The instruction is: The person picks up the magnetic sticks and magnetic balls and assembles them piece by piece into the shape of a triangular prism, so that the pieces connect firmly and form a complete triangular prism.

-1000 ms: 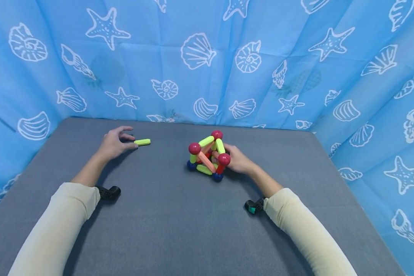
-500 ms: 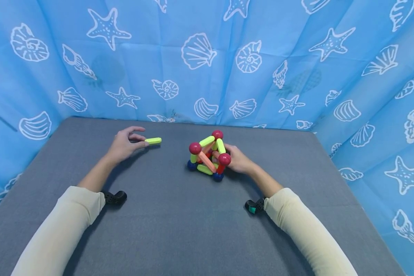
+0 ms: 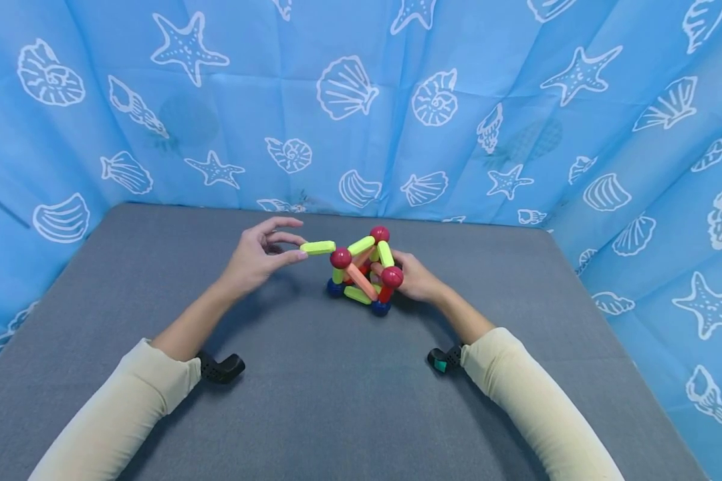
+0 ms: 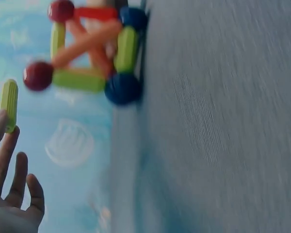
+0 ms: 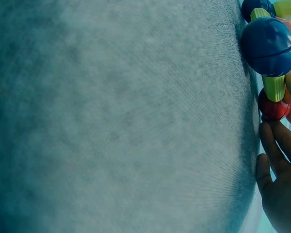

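Note:
My left hand [image 3: 259, 257] pinches a yellow-green magnetic rod [image 3: 317, 248] between thumb and index finger, the other fingers extended. In the head view the rod's free end is right at the left red ball [image 3: 340, 258] of a magnetic ball-and-rod frame; the left wrist view shows a gap between this rod [image 4: 9, 104] and the nearest red ball [image 4: 38, 75]. The frame has red balls on top, blue balls [image 3: 380, 308] at the bottom, and yellow-green, red and orange rods [image 3: 361, 282]. My right hand [image 3: 418, 277] holds its right side, fingertips partly hidden behind the frame.
The frame stands on a grey cloth-covered table [image 3: 337, 401]. Behind and to the right hangs a blue curtain [image 3: 247, 100] with white shells and starfish. Black wrist devices [image 3: 221, 369] stick out at both cuffs.
My left hand has carried the yellow-green rod rightward, up to the left side of the frame. The right hand and the frame have stayed put.

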### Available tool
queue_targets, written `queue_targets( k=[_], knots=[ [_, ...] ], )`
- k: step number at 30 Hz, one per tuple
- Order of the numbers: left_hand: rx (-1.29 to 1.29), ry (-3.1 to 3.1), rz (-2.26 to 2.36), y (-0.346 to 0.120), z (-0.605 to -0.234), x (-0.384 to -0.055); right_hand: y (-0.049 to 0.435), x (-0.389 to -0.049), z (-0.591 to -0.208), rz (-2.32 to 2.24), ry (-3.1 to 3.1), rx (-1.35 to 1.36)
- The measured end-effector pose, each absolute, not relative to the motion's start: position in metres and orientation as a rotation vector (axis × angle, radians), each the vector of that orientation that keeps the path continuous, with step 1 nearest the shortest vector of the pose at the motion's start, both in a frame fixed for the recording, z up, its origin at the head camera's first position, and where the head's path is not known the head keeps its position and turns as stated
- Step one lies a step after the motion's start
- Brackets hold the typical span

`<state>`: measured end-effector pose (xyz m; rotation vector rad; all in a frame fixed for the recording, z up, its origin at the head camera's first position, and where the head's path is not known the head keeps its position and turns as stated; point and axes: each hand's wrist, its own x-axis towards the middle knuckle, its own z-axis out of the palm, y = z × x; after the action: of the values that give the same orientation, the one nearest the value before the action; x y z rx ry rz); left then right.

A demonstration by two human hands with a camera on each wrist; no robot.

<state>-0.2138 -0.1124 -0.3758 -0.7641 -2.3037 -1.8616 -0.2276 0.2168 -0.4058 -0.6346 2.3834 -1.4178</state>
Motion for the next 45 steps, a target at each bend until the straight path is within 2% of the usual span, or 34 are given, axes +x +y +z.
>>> queue_targets(
  k=[6, 16, 25, 45],
  knots=[
    [-0.963, -2.247, -1.722, -0.082, -0.366, -0.2, 0.216, -0.228, -0.406, -1.416, 2.402, -0.64],
    [-1.126, -2.244, -1.491, -0.05, -0.368, -0.198, 0.217, -0.228, -0.409, -1.377, 2.443, -0.705],
    [-1.126, -2.268, -1.363, -0.044, -0.369, -0.201, 0.218, -0.228, -0.407, -1.353, 2.461, -0.673],
    [-1.096, -2.373, -1.534, -0.042, -0.382, -0.209, 0.218, -0.229, -0.409, -1.354, 2.469, -0.673]
  ],
)
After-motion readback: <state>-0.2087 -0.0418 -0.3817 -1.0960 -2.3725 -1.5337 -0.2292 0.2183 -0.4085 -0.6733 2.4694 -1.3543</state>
